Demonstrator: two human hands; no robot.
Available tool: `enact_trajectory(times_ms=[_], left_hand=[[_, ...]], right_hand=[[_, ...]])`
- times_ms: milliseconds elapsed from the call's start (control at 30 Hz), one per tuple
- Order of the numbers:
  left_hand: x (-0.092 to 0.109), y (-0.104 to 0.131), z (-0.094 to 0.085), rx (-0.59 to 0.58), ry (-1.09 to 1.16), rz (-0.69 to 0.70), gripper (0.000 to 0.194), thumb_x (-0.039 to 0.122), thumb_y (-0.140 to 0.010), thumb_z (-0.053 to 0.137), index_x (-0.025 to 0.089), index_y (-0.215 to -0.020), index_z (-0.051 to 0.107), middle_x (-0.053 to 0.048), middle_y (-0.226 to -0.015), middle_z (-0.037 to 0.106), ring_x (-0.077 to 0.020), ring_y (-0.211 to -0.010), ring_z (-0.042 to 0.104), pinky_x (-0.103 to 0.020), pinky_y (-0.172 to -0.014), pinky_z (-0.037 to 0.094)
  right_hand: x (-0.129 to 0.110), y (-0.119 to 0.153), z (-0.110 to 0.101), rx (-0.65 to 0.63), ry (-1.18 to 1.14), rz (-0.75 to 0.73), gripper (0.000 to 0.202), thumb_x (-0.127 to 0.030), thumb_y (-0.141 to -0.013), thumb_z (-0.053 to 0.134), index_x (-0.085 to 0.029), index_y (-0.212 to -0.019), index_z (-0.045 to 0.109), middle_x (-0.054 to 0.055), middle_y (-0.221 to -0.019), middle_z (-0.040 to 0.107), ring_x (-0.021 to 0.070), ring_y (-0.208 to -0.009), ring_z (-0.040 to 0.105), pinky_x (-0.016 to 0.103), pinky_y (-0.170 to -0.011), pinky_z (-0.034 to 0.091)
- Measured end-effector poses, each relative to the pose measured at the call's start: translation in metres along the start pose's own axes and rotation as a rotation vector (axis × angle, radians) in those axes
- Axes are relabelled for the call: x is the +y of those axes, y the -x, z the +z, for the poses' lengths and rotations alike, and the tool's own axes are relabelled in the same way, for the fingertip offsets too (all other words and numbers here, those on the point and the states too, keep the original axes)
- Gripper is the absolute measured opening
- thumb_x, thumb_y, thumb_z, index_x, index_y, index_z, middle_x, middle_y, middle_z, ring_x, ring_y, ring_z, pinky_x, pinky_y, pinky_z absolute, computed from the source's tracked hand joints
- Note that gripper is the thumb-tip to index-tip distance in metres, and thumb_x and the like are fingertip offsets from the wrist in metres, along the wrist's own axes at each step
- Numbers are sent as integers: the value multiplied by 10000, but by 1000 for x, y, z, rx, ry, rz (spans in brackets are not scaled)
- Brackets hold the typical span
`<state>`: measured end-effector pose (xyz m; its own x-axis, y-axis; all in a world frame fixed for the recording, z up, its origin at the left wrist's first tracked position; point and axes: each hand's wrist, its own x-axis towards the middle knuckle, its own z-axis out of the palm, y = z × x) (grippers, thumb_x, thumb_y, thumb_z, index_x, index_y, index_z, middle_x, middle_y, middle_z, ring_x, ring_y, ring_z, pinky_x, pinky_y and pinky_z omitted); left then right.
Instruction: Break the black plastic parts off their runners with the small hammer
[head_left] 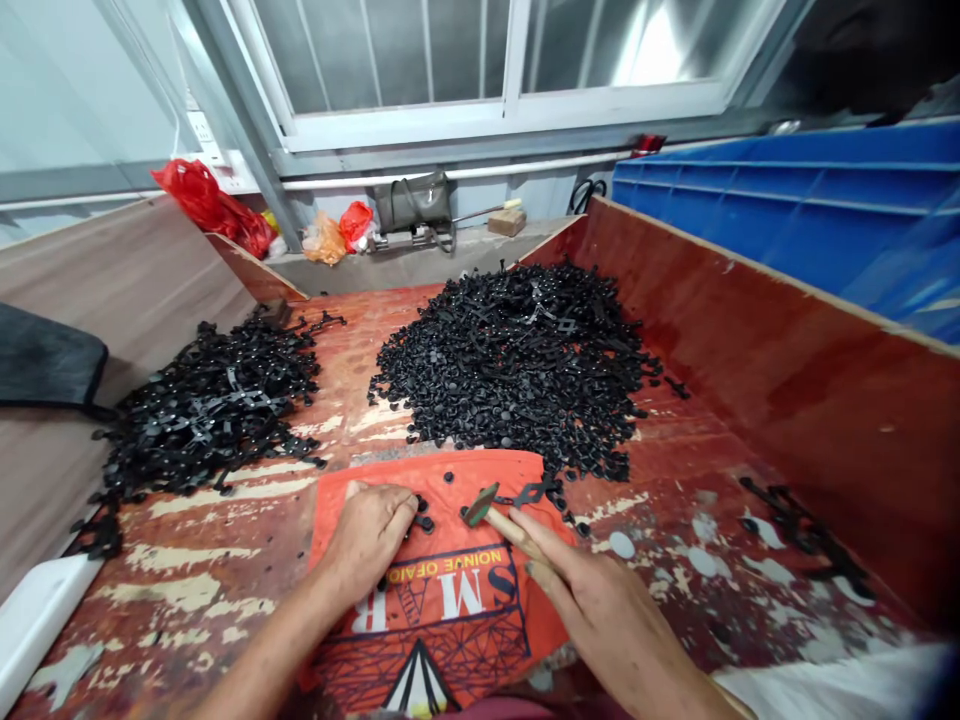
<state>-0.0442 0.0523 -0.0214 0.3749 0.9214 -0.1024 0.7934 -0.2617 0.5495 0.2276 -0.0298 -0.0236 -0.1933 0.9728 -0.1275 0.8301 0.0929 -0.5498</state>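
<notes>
On an orange printed cloth (480, 465), my left hand (375, 535) is closed, its fingertips pinched at small black plastic parts (424, 523). How many of them it grips is hidden by the fingers. Wrapped round the pale wooden handle of a small tool, my right hand (592, 590) rests at the cloth's right side. The tool (480, 507) has a flat, greenish metal head that touches or hovers close to the cloth. Just right of that head lies a black branched plastic piece (531, 494). A single round black part (448, 477) sits near the cloth's top edge.
A big heap of black plastic parts (517, 360) stands behind the cloth, a smaller heap (217, 400) at left. Wooden boards (750, 330) wall the worn red tabletop. Beyond are a blue crate (780, 200), red plastic bags (217, 210) and a wood block (507, 221).
</notes>
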Motion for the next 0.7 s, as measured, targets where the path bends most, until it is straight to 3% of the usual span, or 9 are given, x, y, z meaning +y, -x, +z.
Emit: enact_trajectory(times_ms=[367, 600, 700], left_hand=[[-11, 2, -1, -58, 11, 116, 399, 349, -1018, 267, 192, -735, 501, 8, -778, 611, -194, -796, 556, -362, -789, 248], [-13, -1, -3, -95, 85, 128, 389, 387, -1010, 297, 193, -735, 492, 15, -750, 572, -187, -774, 538, -345, -789, 264], [-15, -2, -2, -47, 107, 92, 389, 413, -1002, 331, 193, -727, 498, 16, -739, 568, -187, -766, 537, -339, -787, 269]], right_hand=[[-3, -10, 3, 49, 16, -56, 513, -248, -1011, 440, -433, -1484, 372, -25, -1206, 716, 220, -963, 732, 392, -837, 607], [-7, -11, 1, -1, -13, -47, 545, -261, -1024, 425, -506, -1491, 289, -72, -1311, 650, 216, -1041, 707, 401, -847, 600], [-8, -11, 0, -26, -23, -23, 558, -249, -1017, 431, -509, -1490, 289, -78, -1316, 646, 220, -1065, 697, 416, -884, 585]])
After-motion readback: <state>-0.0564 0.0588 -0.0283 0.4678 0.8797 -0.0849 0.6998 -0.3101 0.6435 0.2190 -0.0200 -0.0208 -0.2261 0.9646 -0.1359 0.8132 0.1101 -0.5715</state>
